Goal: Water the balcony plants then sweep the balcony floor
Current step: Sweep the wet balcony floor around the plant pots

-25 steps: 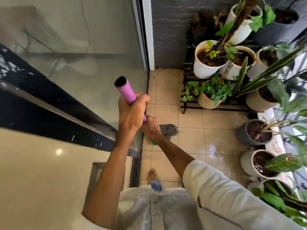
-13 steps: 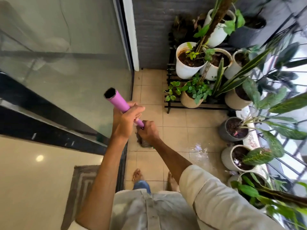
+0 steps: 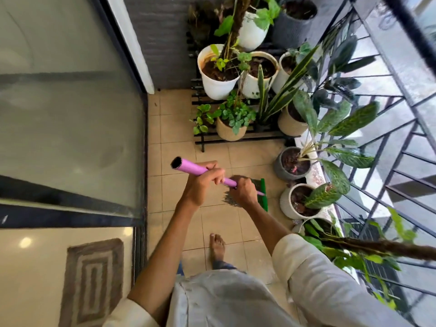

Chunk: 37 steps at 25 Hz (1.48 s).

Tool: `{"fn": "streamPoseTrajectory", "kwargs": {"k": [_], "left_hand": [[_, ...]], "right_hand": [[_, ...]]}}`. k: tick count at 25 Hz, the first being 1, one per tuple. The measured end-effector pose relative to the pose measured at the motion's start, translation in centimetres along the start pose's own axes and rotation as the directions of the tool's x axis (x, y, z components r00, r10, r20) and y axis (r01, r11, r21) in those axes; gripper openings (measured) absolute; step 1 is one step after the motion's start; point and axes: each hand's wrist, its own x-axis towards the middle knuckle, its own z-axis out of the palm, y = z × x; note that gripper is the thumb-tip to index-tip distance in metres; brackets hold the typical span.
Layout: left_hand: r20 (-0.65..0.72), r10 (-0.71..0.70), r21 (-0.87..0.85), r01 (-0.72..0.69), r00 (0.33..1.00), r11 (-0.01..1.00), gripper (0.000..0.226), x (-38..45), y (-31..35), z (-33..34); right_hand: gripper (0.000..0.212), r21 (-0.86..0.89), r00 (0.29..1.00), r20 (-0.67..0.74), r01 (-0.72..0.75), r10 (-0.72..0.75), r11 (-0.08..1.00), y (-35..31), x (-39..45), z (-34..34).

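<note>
Both of my hands grip a broom with a pink handle (image 3: 188, 167). My left hand (image 3: 203, 182) holds it high up, near the open top end. My right hand (image 3: 243, 192) holds it lower down. The green broom head (image 3: 262, 194) with grey bristles rests on the beige tiled balcony floor (image 3: 174, 128), partly hidden behind my right hand. Potted plants (image 3: 232, 121) stand on a black rack at the far end. More pots (image 3: 291, 164) line the right side.
A glass sliding door (image 3: 70, 109) runs along the left. A black metal railing (image 3: 389, 128) closes the right side. My bare foot (image 3: 217, 247) stands on the tiles. A brown patterned mat (image 3: 93, 279) lies indoors at lower left.
The broom head has swung right across the tiles, from near the door track towards the pots. Both hands moved right with the handle, and my view turned right.
</note>
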Motion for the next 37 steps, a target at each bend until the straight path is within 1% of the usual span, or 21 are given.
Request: {"fn": "streamPoseTrajectory", "kwargs": {"k": [2,5,7,9,11,14,17,19,22,23,25,27,28,30,32,35,36,37], "left_hand": [[0.041,-0.039,0.011,0.039,0.998,0.999,0.035,0.5,-0.8,1.2],[0.04,-0.085,0.06,0.083,0.996,0.995,0.037,0.4,-1.2,2.4],[0.031,-0.082,0.068,0.079,0.996,0.995,0.038,-0.2,-1.0,2.3],[-0.006,-0.072,0.049,0.072,0.997,0.996,0.043,-1.0,-0.4,0.7],[-0.055,-0.075,0.049,0.078,0.996,0.996,0.044,-1.9,0.5,-2.0],[-0.144,-0.043,0.054,0.052,0.989,0.997,0.044,-4.5,2.7,-7.1],[-0.277,-0.023,0.049,0.038,0.96,0.998,0.044,-8.7,4.8,-13.2],[-0.335,0.001,0.058,0.02,0.942,0.998,0.044,-11.7,6.0,-17.4],[-0.329,0.037,0.119,0.003,0.944,0.993,0.043,-15.1,7.7,-21.9],[-0.329,0.054,0.155,-0.003,0.943,0.988,0.042,-16.5,8.5,-23.1],[-0.342,0.097,0.221,-0.02,0.935,0.975,0.04,-19.2,10.0,-25.2],[-0.351,0.137,0.295,-0.029,0.926,0.955,0.035,-20.9,10.8,-26.2],[-0.355,0.161,0.326,-0.039,0.921,0.945,0.032,-21.6,11.1,-26.6],[-0.349,0.196,0.371,-0.057,0.916,0.927,0.028,-22.3,11.3,-27.0],[-0.315,0.223,0.373,-0.096,0.923,0.923,0.028,-22.5,11.3,-26.4],[-0.296,0.246,0.349,-0.135,0.923,0.927,0.028,-22.1,10.6,-24.1],[-0.285,0.253,0.327,-0.155,0.925,0.932,0.027,-21.6,10.3,-23.0],[-0.265,0.259,0.307,-0.174,0.929,0.936,0.029,-21.0,9.9,-21.7]], "right_hand": [[0.025,-0.014,0.998,-0.023,-0.053,0.053,0.998,2.9,0.4,0.0],[0.024,-0.004,0.996,-0.035,-0.078,0.078,0.997,4.4,-0.5,-0.2],[0.021,0.024,0.995,-0.031,-0.092,0.093,0.995,4.2,-0.8,0.8],[0.019,0.062,0.994,-0.037,-0.104,0.106,0.993,2.5,-1.1,2.6],[0.018,0.085,0.996,-0.039,-0.074,0.078,0.994,-0.5,-1.5,4.5],[0.014,0.136,0.999,-0.05,0.025,-0.019,0.99,-6.4,-3.3,7.2],[0.023,0.215,0.993,0.039,0.098,-0.109,0.972,-14.0,-6.8,9.6],[0.03,0.227,0.983,0.125,0.102,-0.132,0.969,-19.4,-9.7,11.3],[0.019,0.324,0.982,0.062,0.151,-0.18,0.934,-26.0,-12.7,14.0],[0.018,0.365,0.98,0.07,0.147,-0.185,0.919,-28.2,-13.8,14.8],[0.019,0.358,0.968,0.133,0.154,-0.214,0.921,-32.1,-16.0,16.2],[0.02,0.38,0.95,0.187,0.164,-0.249,0.91,-34.2,-17.5,16.8],[0.02,0.395,0.944,0.184,0.183,-0.273,0.9,-35.1,-18.4,17.0],[0.021,0.422,0.94,0.17,0.201,-0.295,0.884,-36.0,-19.6,17.1],[0.022,0.438,0.947,0.146,0.197,-0.286,0.877,-35.6,-20.4,17.0],[0.014,0.475,0.967,0.112,0.15,-0.228,0.867,-32.6,-20.0,16.3],[0.009,0.475,0.972,0.09,0.149,-0.217,0.867,-31.0,-19.6,15.8],[0.01,0.473,0.975,0.055,0.163,-0.214,0.866,-29.1,-19.1,15.1]]}}
